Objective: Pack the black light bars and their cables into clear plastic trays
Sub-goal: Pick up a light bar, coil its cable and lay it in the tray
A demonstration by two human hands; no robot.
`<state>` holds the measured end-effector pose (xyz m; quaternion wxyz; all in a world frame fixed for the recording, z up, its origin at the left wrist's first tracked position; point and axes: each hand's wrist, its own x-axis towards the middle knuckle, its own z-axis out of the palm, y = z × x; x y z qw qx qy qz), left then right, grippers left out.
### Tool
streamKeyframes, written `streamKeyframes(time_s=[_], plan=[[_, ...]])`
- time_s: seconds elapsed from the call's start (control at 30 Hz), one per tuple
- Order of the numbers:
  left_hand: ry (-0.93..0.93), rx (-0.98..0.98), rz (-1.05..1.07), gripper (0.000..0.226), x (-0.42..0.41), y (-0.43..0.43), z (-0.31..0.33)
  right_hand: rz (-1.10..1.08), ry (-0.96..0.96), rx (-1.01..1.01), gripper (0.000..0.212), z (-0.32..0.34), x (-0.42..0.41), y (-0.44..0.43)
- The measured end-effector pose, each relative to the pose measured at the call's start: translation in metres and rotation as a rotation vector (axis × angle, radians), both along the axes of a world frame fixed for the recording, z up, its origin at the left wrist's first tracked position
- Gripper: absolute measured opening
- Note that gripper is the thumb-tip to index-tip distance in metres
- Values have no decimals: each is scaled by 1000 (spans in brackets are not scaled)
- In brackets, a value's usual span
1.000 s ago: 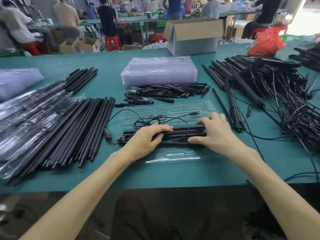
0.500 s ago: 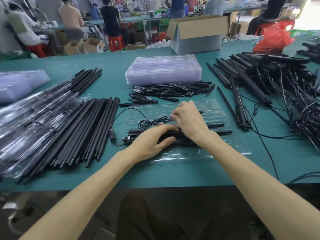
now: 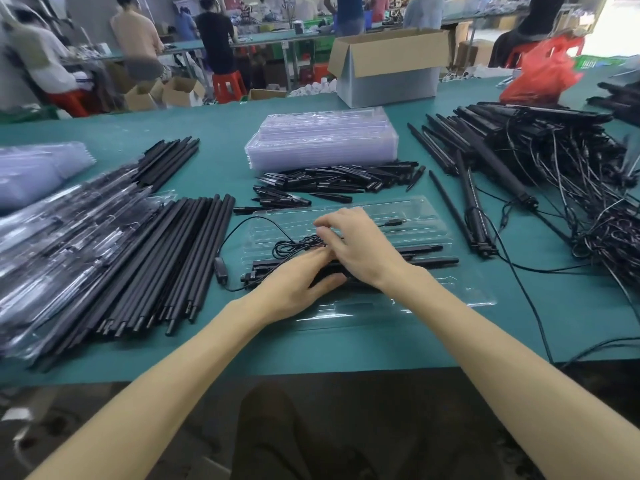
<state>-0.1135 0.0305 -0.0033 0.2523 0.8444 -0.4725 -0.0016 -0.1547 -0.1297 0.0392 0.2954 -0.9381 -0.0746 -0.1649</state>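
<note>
Hands, two of them, meet over one open clear tray [image 3: 429, 216] on the green table [image 3: 346, 351]. The left hand [image 3: 294, 289] lies flat with straight fingers, pressing on the light bars [image 3: 429, 261] in the tray's near half. The right hand [image 3: 363, 251] crosses just beyond it, its fingers curled and pinching the coiled cable [image 3: 287, 245], though its fingertips are blurred. Two bar ends show to the right of the right wrist and two to the left of the left hand. The hands hide the middle, so the full count cannot be told. One USB plug [image 3: 394, 222] lies in the tray just beyond the right hand. One inline switch [image 3: 220, 273] sits on the table left of the left hand. Beyond both hands lie a heap of short black pieces [image 3: 332, 183] and one stack of empty trays [image 3: 322, 143]. Left of the grip runs a row of black rods [image 3: 166, 265], too many to count. To its right is a tangle of bars and cables [image 3: 554, 174], cut off by the frame edge.
</note>
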Motion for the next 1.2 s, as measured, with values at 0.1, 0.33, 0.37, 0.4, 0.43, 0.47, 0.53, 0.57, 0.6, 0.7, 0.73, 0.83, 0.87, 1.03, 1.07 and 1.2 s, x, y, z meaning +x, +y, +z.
streamKeyframes(time_s=[0.1,0.33,0.37,0.4,0.43,0.47,0.53,0.57,0.6,0.7,0.73,0.83,0.87,1.03,1.07,1.2], plan=[[-25,33,66,30,2,0,-5,89,87,-94,31,4,8,23],[-30,114,67,45,0,1,-3,127,233,-100,14,15,23,24],[-27,140,74,49,0,2,-3,128,247,-105,13,14,23,22],[-27,156,81,52,-1,2,-3,126,261,-102,13,14,23,21],[-29,161,85,53,-2,2,-2,121,274,-90,13,12,23,19],[-29,157,83,51,-2,3,-3,117,284,-71,13,11,23,18],[-29,144,78,44,-3,3,-3,112,297,-36,12,9,21,16],[-29,138,78,40,-3,3,-4,112,299,-35,12,8,19,15],[-28,133,80,36,-3,2,-5,110,293,-53,12,7,18,14],[-15,133,82,35,-3,3,-5,71,256,-190,20,4,12,8],[-18,134,80,35,-3,3,-5,52,246,-240,24,4,9,5],[-47,115,70,38,-2,3,-4,7,216,-352,28,3,-3,-5],[-49,107,68,39,-2,3,-3,-10,200,-383,26,3,-8,-10],[-26,81,8,46,-2,3,0,-262,92,-459,20,4,-35,-40],[-23,79,2,46,-2,3,0,-331,83,-452,22,4,-40,-47],[-2,120,57,51,-2,5,-1,-549,104,-402,21,3,-58,-71]])
